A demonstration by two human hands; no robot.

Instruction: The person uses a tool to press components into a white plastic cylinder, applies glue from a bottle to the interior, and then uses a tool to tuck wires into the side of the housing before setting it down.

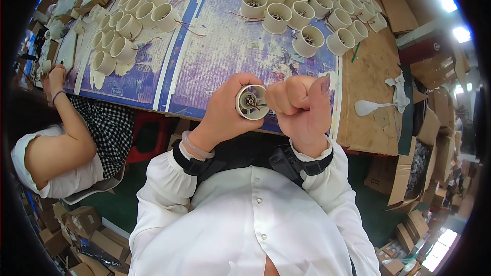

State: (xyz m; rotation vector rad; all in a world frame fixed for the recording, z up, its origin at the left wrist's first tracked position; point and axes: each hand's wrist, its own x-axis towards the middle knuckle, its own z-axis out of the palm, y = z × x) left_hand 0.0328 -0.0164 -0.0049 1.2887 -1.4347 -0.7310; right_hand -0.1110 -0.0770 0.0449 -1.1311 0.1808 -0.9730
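Observation:
A white round plastic housing (pixel 251 102), open at the top with a small part and thin wires inside, is held over the table's front edge. My left hand (pixel 223 110) wraps round its left side, and its mouth tilts up toward me. Against the right rim rests my right hand (pixel 307 105), closed in a fist with the thumb uppermost. Whatever the right fingers grip is hidden; something thin and dark shows between them and the inside of the housing.
Many like housings (pixel 308 41) with reddish wires stand at the far right, and another group (pixel 123 50) at the left. On brown cardboard at right lies a white spoon-shaped tool (pixel 366 107). A co-worker's arm (pixel 71 117) is at the left. Boxes (pixel 409 174) stand at lower right.

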